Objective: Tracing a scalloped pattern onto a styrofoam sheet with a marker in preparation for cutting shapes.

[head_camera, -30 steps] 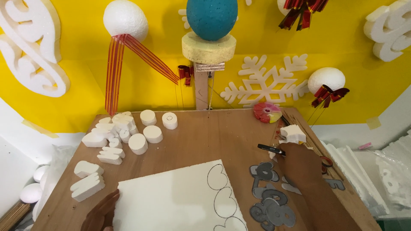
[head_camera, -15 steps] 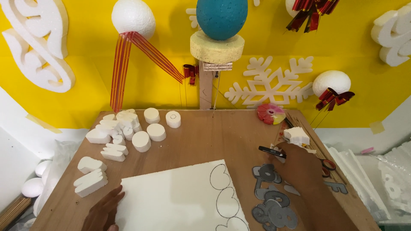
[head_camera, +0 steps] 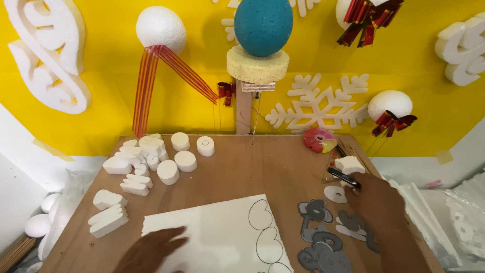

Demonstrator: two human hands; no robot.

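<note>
My right hand (head_camera: 376, 199) is out over the right side of the tabletop (head_camera: 237, 172), its fingers closed on a slim dark pen (head_camera: 343, 177) that pokes out up and to the left from my fingertips, its long axis slanting toward the far left. My left hand (head_camera: 151, 247) lies flat and released on the near-left part of the white foam sheet (head_camera: 212, 235), fingers spread, pressing it to the wood. The sheet sits to the left of and nearer me than the pen, and the curved outlines (head_camera: 262, 227) drawn on it run down its right edge, so they are closer to my right hand than to my left. Between the sheet and my right hand lie grey cut-out templates (head_camera: 318, 237) (flat shapes, partly overlapping), just beside the sheet's right edge. A white ring-shaped piece (head_camera: 335, 194) rests close under the pen. White foam blocks (head_camera: 151, 162) crowd the far left.
</note>
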